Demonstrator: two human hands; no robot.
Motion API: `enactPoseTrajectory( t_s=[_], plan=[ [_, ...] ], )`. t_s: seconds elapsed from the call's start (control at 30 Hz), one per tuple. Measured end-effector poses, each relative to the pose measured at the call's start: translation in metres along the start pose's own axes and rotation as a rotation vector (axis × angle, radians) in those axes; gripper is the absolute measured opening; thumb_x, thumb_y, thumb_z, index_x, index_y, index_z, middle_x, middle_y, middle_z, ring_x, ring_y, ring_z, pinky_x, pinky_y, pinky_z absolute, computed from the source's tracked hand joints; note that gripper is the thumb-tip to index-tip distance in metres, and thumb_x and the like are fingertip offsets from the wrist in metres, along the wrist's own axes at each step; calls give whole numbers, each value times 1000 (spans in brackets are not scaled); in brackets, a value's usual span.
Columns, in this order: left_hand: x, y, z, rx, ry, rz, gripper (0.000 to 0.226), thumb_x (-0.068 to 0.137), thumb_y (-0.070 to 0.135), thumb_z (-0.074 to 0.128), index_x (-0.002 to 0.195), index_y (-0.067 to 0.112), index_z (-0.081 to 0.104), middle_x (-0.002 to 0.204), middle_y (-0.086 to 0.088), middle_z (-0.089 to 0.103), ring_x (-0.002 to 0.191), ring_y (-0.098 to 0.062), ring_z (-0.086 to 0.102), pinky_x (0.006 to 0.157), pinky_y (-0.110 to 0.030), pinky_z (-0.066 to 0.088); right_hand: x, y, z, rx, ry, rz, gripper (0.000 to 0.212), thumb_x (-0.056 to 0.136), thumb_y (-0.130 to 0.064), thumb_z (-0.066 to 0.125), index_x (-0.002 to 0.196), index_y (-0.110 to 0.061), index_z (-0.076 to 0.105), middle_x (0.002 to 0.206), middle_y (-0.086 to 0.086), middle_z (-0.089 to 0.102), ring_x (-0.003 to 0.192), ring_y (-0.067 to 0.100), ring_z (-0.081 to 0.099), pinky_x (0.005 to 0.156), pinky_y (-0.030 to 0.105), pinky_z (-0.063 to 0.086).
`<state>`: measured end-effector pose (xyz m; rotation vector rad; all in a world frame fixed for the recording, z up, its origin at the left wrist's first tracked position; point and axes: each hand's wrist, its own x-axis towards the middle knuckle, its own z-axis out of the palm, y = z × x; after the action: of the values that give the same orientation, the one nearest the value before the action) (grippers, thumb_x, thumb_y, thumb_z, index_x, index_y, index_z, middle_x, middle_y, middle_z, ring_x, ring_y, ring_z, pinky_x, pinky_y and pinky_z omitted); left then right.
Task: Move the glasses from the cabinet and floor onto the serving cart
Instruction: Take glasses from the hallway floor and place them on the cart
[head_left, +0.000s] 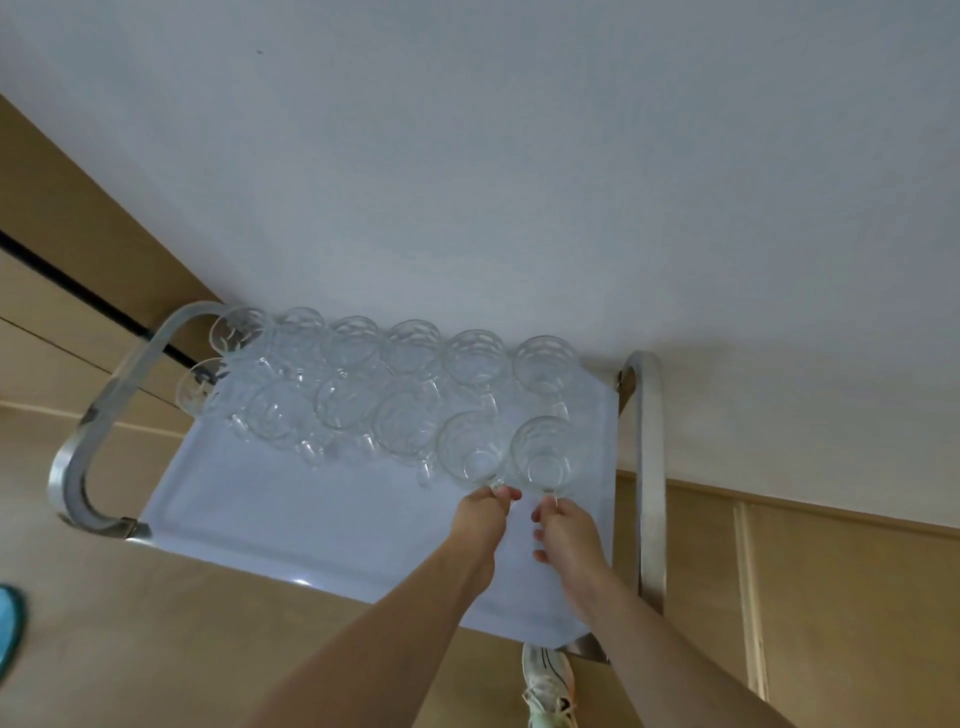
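Observation:
The serving cart (291, 519) has a pale flat top and steel handles at both ends. Several clear glass mugs stand on it in two rows along its far edge. My left hand (480, 519) pinches the handle of one glass mug (470, 449) at the near row's right end. Beside it, my right hand (563, 530) pinches the handle of another glass mug (543, 452). Both mugs rest upright on the cart top, side by side and close together.
A white wall (519, 182) rises right behind the cart. The left steel handle (88, 447) and right steel handle (649, 467) frame the top. Wooden floor (156, 649) lies around it, my shoe (548, 686) shows below, and a blue object (8, 629) sits at the left edge.

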<state>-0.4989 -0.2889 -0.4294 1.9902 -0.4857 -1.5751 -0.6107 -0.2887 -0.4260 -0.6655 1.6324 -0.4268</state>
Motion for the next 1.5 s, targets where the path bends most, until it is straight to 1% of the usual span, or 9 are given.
enactPoseTrajectory(
  t_s=[0.27,0.53,0.67,0.8,0.9,1.0,1.1,1.23,1.5],
  plan=[
    [15,12,-6,75,-30,25,24,102,20,49,92,24,70,120,-3,64,112,-19,55,98,-35,46,8,-4,-11,-349,32,-119,35,107,-29,34,91,-14,61,89,5,63,81,19,59,67,30,43],
    [22,27,-11,150,-78,85,22,101,20,53,88,26,70,108,-2,63,99,-20,57,86,-32,47,13,-23,-19,-257,11,-43,24,97,-15,44,82,-19,62,84,6,62,79,21,58,71,34,49],
    [21,28,-13,176,-12,90,20,99,34,60,85,20,66,91,-3,63,82,-19,54,77,-29,43,21,-30,-18,-219,27,-17,25,101,-25,44,86,-18,63,90,5,62,83,22,58,70,33,50],
    [9,34,-17,391,89,158,23,95,43,63,84,24,69,88,-1,66,89,-22,60,82,-28,48,19,-36,-16,-252,83,-79,25,102,-28,46,97,-14,66,93,8,64,83,22,60,73,34,49],
    [-2,45,-27,583,86,203,35,92,43,62,71,16,66,82,-4,69,81,-23,64,75,-29,51,9,-38,-17,-307,141,-130,31,101,-29,48,77,-16,60,88,11,64,88,30,64,76,35,50],
    [-17,63,-39,744,80,304,28,91,41,61,78,17,70,83,-3,70,82,-23,66,75,-31,53,-10,-46,-17,-298,158,-167,31,99,-28,54,70,-15,53,81,6,58,83,27,61,76,35,50],
    [-37,87,-50,849,80,440,25,93,41,59,92,20,74,93,-2,72,93,-25,67,83,-32,54,-33,-60,-19,-375,204,-212,24,98,-32,57,100,-9,63,101,4,62,98,26,61,79,29,47],
    [-62,120,-58,915,56,660,32,95,43,56,115,23,71,114,-2,71,109,-24,65,91,-33,51,-74,-83,-25,-363,295,-304,55,96,-37,61,143,-10,50,144,9,53,127,25,54,103,31,44],
    [-120,149,-36,969,-88,1096,52,92,51,58,135,23,58,131,-7,63,125,-27,55,103,-37,45,-176,-82,-60,-513,605,-486,61,95,-42,63,149,-20,44,147,8,52,134,28,48,107,34,39]
  ],
)
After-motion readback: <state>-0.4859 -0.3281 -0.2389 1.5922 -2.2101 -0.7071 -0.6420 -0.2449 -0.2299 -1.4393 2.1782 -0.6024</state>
